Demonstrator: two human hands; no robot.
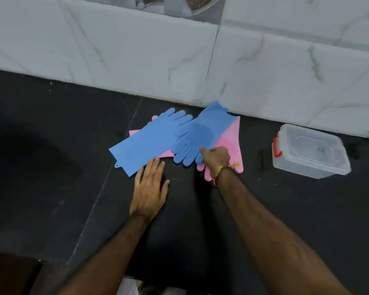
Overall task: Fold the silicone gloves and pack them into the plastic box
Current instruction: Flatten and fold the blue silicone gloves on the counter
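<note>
Two blue silicone gloves lie on the black counter over two pink ones. The left blue glove [149, 141] lies flat, fingers pointing away, over a pink glove [134, 133] that is mostly hidden. The right blue glove [198, 137] points its fingers toward me and covers the second pink glove [232, 141]. My left hand [150, 188] lies flat and open on the counter, fingertips at the left blue glove's cuff. My right hand [216, 157] rests on the right pair, fingers closing on the right blue glove's fingers. The clear plastic box [311, 152] with a red latch stands at the right.
A white marble-tiled wall [179, 60] runs along the back of the black counter [51, 145]. A small dark object [261, 156] lies just left of the box. A thread band circles my right wrist. The counter's front edge is near my forearms.
</note>
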